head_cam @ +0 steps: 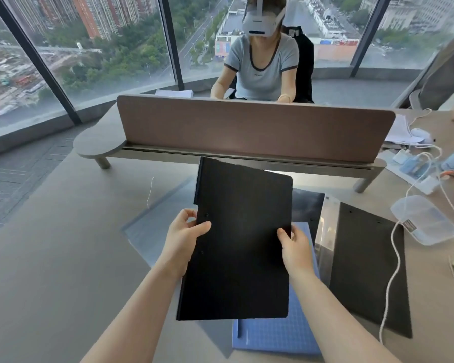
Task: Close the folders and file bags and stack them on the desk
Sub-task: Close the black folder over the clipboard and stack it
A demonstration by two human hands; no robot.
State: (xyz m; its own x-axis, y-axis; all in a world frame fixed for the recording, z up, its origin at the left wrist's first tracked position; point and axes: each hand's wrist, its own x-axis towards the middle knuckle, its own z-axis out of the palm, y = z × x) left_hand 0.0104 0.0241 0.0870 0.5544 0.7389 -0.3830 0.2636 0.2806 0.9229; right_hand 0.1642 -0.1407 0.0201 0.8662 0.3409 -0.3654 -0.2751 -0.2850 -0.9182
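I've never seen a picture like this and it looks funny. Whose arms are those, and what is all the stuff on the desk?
The picture comes from a camera worn on a person's head, looking forward and down, so you see that person's own two bare arms. No robot here. The left hand and the right hand hold a closed black folder by its two side edges, lifted above the desk. Under it lies a blue file bag. To the right lies another black folder, still open, with a white cable running over it and a clear plastic box beside it. Behind stands a brown divider screen, and past it sits another person wearing a white headset.
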